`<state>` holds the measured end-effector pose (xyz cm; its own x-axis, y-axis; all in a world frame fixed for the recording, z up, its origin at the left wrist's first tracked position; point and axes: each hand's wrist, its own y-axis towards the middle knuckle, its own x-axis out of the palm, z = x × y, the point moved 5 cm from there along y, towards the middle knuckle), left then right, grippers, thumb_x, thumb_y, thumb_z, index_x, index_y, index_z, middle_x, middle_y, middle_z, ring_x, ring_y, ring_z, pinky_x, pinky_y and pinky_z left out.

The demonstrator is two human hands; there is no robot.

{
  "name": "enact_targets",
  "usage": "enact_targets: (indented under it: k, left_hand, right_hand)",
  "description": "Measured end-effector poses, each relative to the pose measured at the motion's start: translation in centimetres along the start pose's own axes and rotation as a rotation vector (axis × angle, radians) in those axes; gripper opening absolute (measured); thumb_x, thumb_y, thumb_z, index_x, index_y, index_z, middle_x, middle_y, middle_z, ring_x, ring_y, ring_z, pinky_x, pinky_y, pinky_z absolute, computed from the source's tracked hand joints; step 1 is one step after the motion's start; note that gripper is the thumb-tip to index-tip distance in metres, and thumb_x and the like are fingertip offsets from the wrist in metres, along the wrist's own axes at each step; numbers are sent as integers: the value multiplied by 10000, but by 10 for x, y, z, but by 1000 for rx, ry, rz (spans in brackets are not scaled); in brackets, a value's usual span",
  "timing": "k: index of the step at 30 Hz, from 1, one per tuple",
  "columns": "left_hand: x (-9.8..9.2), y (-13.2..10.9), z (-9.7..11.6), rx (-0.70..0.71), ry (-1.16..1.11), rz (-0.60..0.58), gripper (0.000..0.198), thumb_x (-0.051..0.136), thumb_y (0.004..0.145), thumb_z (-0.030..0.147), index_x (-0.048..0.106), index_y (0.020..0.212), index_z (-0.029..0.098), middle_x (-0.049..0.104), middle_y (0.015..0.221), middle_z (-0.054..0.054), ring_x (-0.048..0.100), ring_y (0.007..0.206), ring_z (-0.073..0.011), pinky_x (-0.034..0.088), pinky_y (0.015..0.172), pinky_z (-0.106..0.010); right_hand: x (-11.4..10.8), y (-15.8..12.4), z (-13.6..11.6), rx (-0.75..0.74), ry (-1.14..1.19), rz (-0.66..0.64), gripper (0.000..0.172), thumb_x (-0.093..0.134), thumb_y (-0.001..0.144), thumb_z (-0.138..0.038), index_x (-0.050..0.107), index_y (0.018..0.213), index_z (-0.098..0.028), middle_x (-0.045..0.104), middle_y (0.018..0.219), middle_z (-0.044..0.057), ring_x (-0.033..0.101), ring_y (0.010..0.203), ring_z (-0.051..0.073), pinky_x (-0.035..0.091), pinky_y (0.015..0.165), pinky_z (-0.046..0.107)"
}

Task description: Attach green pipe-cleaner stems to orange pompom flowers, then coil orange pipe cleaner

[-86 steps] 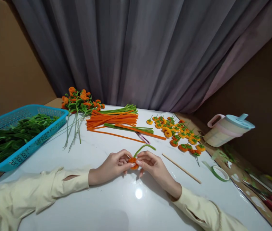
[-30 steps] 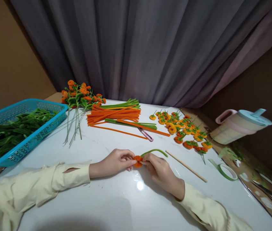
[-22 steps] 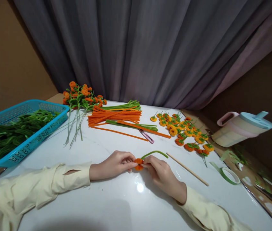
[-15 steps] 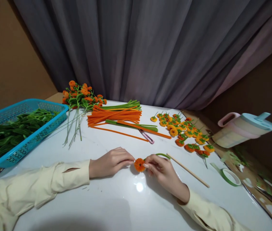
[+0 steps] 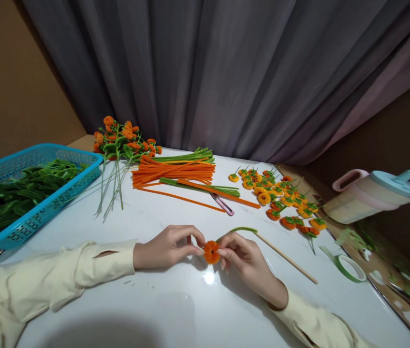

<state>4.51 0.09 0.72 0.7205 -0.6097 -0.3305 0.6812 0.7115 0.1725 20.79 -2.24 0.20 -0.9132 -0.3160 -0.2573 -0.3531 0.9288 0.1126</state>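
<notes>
Fuzzy orange pipe-cleaner flower head (image 5: pixel 211 252): up between my two hands, near front of the glossy white table (image 5: pixel 165 217), round face turned toward my camera.
Right hand (image 5: pixel 251 258): pinched shut on the flower's right side, thumb over the front, other fingers curled in.
Left hand (image 5: pixel 168 247): thumb and forefinger tips right at the flower's left edge, bit of a gap between them; honestly can't tell from my feed if it's gripping or just touching.
Curved green fuzzy stem (image 5: pixel 243 228): pokes out behind the flower, arches over my right hand, tip by the thin wooden stick (image 5: pixel 286 258).
Orange pipe cleaners (image 5: pixel 174 172): big pile past the hands, small pink metal tool (image 5: pixel 225 207) just beside.
Yellow-and-orange fuzzy flower heads (image 5: pixel 263 198): whole bunch scattered to the right.
Green tape roll (image 5: pixel 350 275): near the table's right edge.
Blue plastic basket (image 5: pixel 56 205): far left, loaded with dark green fuzzy leaves (image 5: pixel 27 183).
</notes>
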Motion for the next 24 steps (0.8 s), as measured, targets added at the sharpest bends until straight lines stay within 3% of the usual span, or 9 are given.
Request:
enact_targets:
  k: [3, 6, 13, 19, 24]
  left_hand:
    - [10, 0, -7, -216, -362, 35, 208, 635, 779, 310, 525, 868, 158, 581, 849, -20, 557, 774, -123, 438, 705, -241]
    - [22, -1, -9, -324, -528, -5, 303, 656, 750, 380, 500, 864, 148, 553, 782, -1, 524, 723, -106, 410, 661, -231]
    - [20, -2, -7, -312, -422, -3, 351, 567, 790, 488, 527, 837, 142, 548, 756, -4, 499, 683, -110, 400, 638, -246]
    - [23, 0, -6, -341, -466, -118, 329, 566, 802, 464, 498, 859, 148, 567, 783, -13, 509, 686, -102, 398, 632, -239]
    - [25, -1, -6, -360, -415, -123, 313, 578, 797, 449, 472, 821, 156, 556, 717, 4, 507, 642, -97, 387, 586, -229]
  right_hand:
    - [3, -2, -1, 1, 32, -3, 230, 542, 859, -377, 527, 760, -171, 566, 552, -13, 510, 459, 104, 429, 463, 220]
    - [4, -3, -2, -33, 18, 4, 219, 538, 865, -364, 527, 761, -172, 558, 557, -16, 512, 463, 101, 430, 464, 213]
    - [6, -7, -16, -239, -217, 1, 159, 453, 913, -239, 523, 784, -180, 536, 607, -10, 500, 490, 93, 416, 492, 207]
    - [7, -10, -24, -433, -434, 7, 191, 332, 921, -132, 493, 841, -196, 552, 669, 21, 516, 570, 119, 422, 516, 219]
    - [12, -12, -22, -545, -536, -38, 221, 316, 872, -39, 467, 895, -199, 566, 733, 38, 528, 636, 136, 429, 543, 224]
